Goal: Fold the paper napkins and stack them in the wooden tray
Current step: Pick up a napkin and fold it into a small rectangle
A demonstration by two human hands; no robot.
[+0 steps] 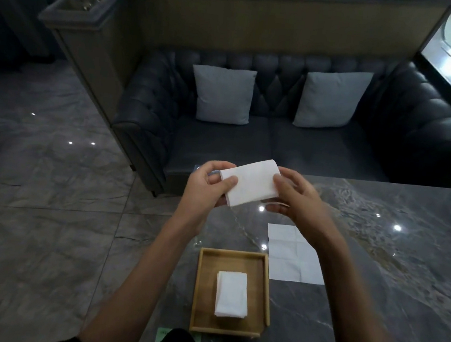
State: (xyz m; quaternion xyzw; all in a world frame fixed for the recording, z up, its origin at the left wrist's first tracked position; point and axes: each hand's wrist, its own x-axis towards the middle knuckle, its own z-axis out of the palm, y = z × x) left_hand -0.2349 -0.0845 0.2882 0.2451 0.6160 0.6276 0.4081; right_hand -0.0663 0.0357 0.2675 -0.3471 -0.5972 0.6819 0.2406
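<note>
Holding a folded napkin (250,183) up in the air between both hands, I have it well above the marble table (376,274) and out past its far edge. My left hand (208,185) pinches the napkin's left end, thumb on top and fingers beneath; my right hand (292,196) grips the right end the same way. The napkin's long axis runs left to right, tilted so the right end sits a little farther away.

The wooden tray (198,289) lies nearer to me, almost straight below and back from the hands, with a small stack of folded napkins (232,294) in its middle. That stack's long axis runs near to far, so I judge the held napkin needs a quarter turn before it comes down on top. The left hand looks slightly closer to the tray's line.

An unfolded napkin (293,253) waits flat on the table, just beyond the tray's far right corner.
</note>
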